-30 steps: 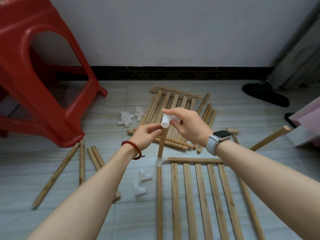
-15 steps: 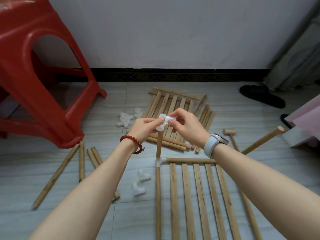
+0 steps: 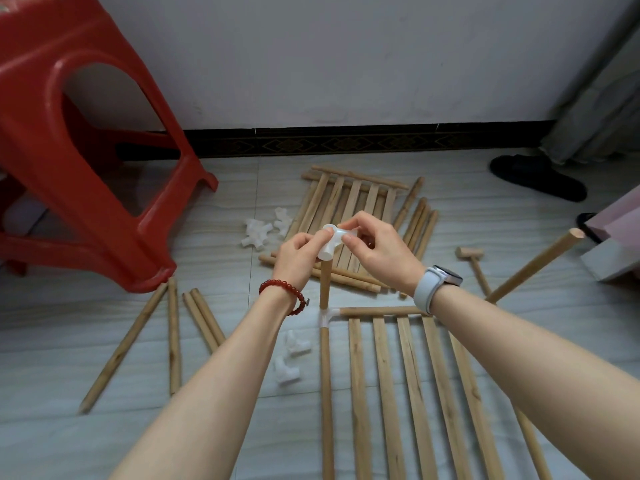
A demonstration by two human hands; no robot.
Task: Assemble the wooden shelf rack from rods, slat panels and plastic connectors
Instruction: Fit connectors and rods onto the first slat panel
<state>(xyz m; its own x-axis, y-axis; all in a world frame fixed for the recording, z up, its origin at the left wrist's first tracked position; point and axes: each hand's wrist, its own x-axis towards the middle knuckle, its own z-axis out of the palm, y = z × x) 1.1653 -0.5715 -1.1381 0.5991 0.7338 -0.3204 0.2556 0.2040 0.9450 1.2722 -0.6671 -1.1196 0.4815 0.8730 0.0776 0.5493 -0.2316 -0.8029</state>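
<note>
white plastic connector (image 3: pixel 330 242) atop upright round wooden rod (image 3: pixel 324 285), pinched by left hand (image 3: pixel 298 259), right hand (image 3: pixel 377 254).

soft even indoor light, faint shadows, mostly sharp, wide-angle bending at edges, slight corner darkening

Glossy red plastic stool (image 3: pixel 86 161) at upper left; pale, matt bare-wood rods (image 3: pixel 173 336) and slat panel (image 3: pixel 408 386) on a smooth, faintly sheened tiled floor (image 3: pixel 69 445). Centre: a translucent white plastic connector (image 3: pixel 330 242) caps an upright wooden rod (image 3: pixel 324 285).
</note>
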